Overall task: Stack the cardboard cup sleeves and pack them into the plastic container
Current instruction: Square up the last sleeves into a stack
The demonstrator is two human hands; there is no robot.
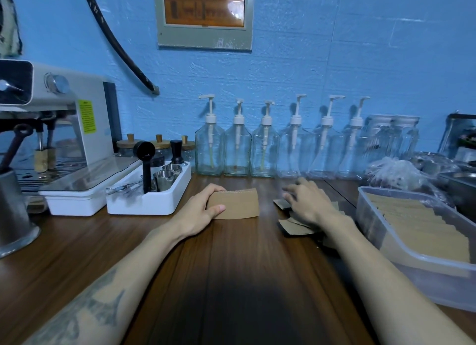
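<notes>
- Here, in the head view, my left hand [203,210] has a grip on a stack of cardboard cup sleeves [238,203], thumb on the near side and fingers curled over the far edge; the stack stands on its edge on the wooden table [231,267].
- My right hand [307,203] lies palm down over a loose heap of flat sleeves [293,226] on the table, fingers spread and blurred; its grip is released, the fingers only touching the cardboard.
- The plastic container [412,257] sits at the right edge of the table, just beside the heap, with a row of packed sleeves [417,223] already leaning inside it.
- Along the blue wall at the back stands a row of clear pump bottles [237,148].
- To my left a white tray [152,200] holds small metal cups and a black scoop, and beyond it stands a white espresso machine [64,118].
</notes>
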